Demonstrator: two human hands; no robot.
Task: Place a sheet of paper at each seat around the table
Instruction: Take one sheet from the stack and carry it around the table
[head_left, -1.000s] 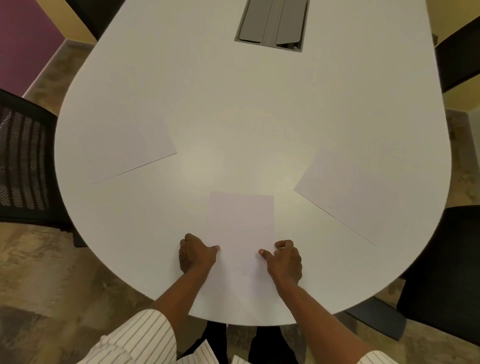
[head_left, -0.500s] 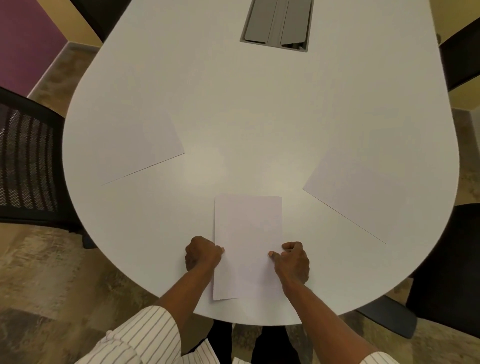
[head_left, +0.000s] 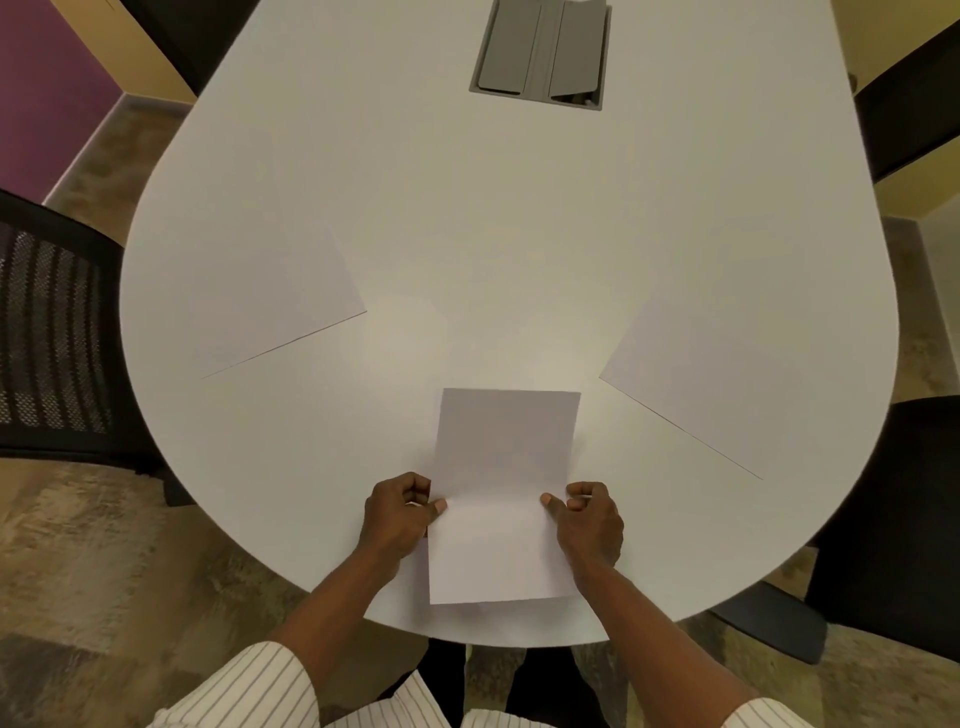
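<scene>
Left hand (head_left: 397, 514) and right hand (head_left: 589, 522): each grip pinching a long edge of the centre sheet (head_left: 504, 493), thumb on top, fingers curled. Since a second ago: sheet drawn back from overhanging the near rim to lie fully on the tabletop (head_left: 467, 218), squared to the near seat. Placement here judged nearly complete; release pending. Sheet: plain white, flat, unmarked, uncreased. Left sheet (head_left: 270, 291) and right sheet (head_left: 727, 364) already laid, angled toward their chairs.

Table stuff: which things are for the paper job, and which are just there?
For the job:
- middle sheet, held by left hand and right hand
- left sheet
- right sheet
- table

Just there:
- grey cable box
- purple wall
</scene>
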